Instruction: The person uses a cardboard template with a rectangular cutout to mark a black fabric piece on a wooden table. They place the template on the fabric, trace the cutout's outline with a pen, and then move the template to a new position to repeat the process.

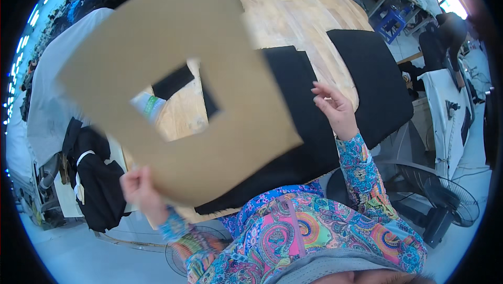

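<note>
My left hand [142, 190] grips the lower left edge of a large brown cardboard pattern [241, 106], which is raised and tilted over the table. The pattern has a four-sided cutout in its middle. Through the cutout show bare wood, black pieces and a white packet [148, 106] with blue and green on it. Over the black fabric hovers my right hand [337, 108], holding nothing, its fingers loosely bent and apart from the thumb. One black fabric piece [293, 85] lies partly under the raised pattern. A second black fabric piece [372, 85] lies to the right.
The wooden table [298, 12] stretches away from me. Black garments [97, 184] hang at its left side. A fan [445, 195] stands at the lower right, close to my right arm. Farther back are a blue stool [390, 25] and another person [445, 43] bending at the right.
</note>
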